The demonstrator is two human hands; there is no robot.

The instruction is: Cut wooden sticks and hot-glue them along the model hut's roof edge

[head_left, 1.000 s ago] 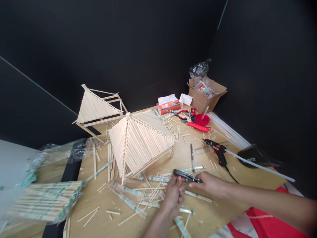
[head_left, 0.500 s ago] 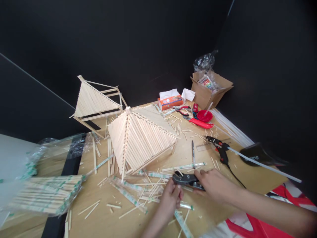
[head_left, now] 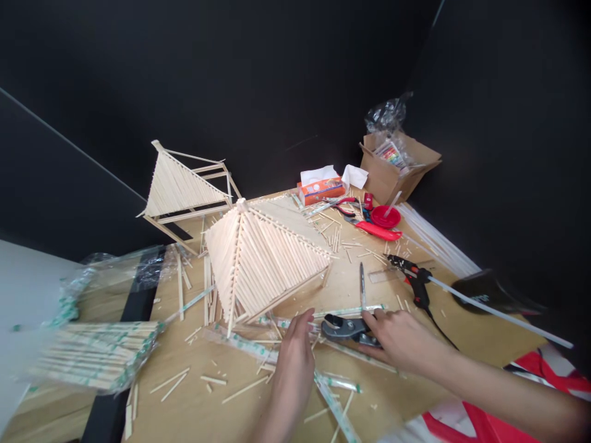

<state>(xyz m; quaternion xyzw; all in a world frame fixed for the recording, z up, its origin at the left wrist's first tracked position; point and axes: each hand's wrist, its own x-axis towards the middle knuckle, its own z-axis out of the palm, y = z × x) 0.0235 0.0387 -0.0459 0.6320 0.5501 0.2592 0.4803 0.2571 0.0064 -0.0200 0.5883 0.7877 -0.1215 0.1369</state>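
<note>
My right hand is wrapped round grey-and-black pruning shears, whose jaws point left above the littered table. My left hand is raised just left of the jaws, close to the front lower edge of a model pyramid roof made of pale wooden sticks. Its fingers point away from me and lie close together; what they hold, if anything, is hidden. Beneath both hands lie loose sticks and torn clear wrappers. A pen lies beyond the shears.
A partly covered stick frame stands behind the roof. Bagged sticks lie left. At right are a glue gun, white glue sticks, a red cutter knife, a red dish, tissues and a cardboard box.
My left hand has left the shears' jaws and moved up and left towards the roof's edge. The stick seen in the jaws is no longer there. My right hand keeps its grip.
</note>
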